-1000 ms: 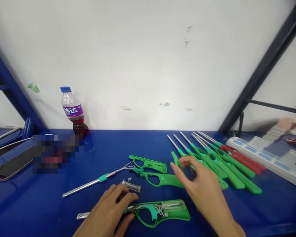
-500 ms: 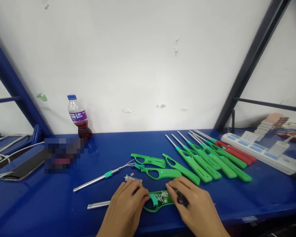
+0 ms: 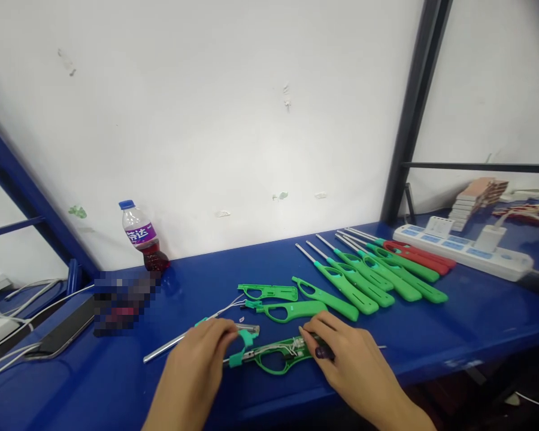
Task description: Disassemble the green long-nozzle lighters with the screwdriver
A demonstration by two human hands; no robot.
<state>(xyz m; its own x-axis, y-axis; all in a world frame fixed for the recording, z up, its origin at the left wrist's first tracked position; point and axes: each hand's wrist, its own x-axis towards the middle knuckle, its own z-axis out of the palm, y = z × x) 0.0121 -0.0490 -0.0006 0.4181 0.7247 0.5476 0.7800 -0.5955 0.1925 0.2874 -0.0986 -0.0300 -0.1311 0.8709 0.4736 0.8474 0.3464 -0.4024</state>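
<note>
**Teal trigger [image 3: 249, 337] between left-hand fingers, beside an opened green lighter [image 3: 291, 362]**

At the far left, a blue metal frame leg [image 3: 36, 197] slants down to the blue table [image 3: 197, 287]. A black smartphone [image 3: 67, 328] lies near its foot, next to a pixelated patch. Just beyond the patch, a soda bottle [image 3: 142, 234] with a blue cap, purple label and dark red liquid stands near the wall.

Next comes a loose silver lighter tube [image 3: 164, 349], partly hidden by the left hand [image 3: 200, 353]. That hand is almost closed, thumb and forefinger pinching the teal trigger at the front end of the opened lighter. A small metallic cylinder [image 3: 250, 328] lies just behind the trigger.

The opened lighter lies near the table's front edge, between the two hands, its inside and white wires [image 3: 284, 346] facing up. Behind it are three loose green handle pieces: one hollow side up [image 3: 279, 293], one in front of it [image 3: 302, 309], one slanting to the right [image 3: 330, 302].

The right hand [image 3: 345, 359] is curled round a dark-handled tool [image 3: 325, 352], its fingertips at the lighter's rear end; a thin shaft shows past the hand.

Farther right, several green lighters [image 3: 354, 293] lie in a slanted row, ending with red ones [image 3: 424, 257]. Beyond them are a dark post [image 3: 413, 108], a white power strip [image 3: 467, 254] with plugs in it, and a stack of pinkish blocks [image 3: 476, 199].
</note>
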